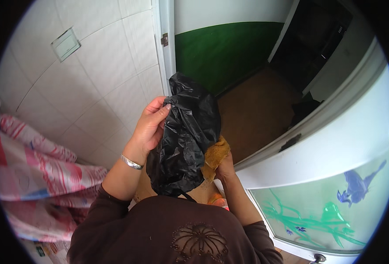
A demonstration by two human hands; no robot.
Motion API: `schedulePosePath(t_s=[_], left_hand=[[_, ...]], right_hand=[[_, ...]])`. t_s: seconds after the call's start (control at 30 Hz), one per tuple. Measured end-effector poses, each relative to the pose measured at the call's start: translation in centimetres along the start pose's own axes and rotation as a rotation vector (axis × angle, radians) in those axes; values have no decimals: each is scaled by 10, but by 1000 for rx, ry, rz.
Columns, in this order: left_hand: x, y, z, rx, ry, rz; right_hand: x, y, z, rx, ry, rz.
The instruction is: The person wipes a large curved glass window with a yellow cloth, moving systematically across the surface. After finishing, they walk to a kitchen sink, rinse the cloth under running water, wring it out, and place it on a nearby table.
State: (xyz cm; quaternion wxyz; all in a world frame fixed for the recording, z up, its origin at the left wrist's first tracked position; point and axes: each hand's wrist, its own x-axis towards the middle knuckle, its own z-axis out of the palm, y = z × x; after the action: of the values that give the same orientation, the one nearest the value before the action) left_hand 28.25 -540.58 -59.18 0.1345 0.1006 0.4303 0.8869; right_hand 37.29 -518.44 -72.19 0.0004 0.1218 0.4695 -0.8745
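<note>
In front of my body hangs a crumpled black plastic bag [187, 132]. My left hand [153, 122] pinches its upper left edge between thumb and fingers; a silver bracelet circles that wrist. At the bag's lower right, my right hand [225, 166] grips a mustard-yellow cloth [218, 155]. The cloth lies against the bag's side, and part of it drops below the hand. Most of the right fingers are hidden behind the cloth, and the bag's inside is out of sight.
To the left is a white tiled wall [105, 79] with a light switch [66, 44]. A pink patterned curtain [42, 175] hangs nearby. On the right stands a white door [300, 165] with a painted glass panel [313, 211]. Beyond the doorway are a brown floor [257, 109] and a green-painted wall [224, 52].
</note>
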Motion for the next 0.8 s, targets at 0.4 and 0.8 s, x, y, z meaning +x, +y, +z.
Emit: schedulePosePath(t_s=[0.4,0.8], left_hand=[[311,-92,-28,444,-131,-95],[534,-199,150,1107,-1102,218]], right_hand=[[182,-65,-56,155,530,-282],[234,-92,-115,406,1011,-602]])
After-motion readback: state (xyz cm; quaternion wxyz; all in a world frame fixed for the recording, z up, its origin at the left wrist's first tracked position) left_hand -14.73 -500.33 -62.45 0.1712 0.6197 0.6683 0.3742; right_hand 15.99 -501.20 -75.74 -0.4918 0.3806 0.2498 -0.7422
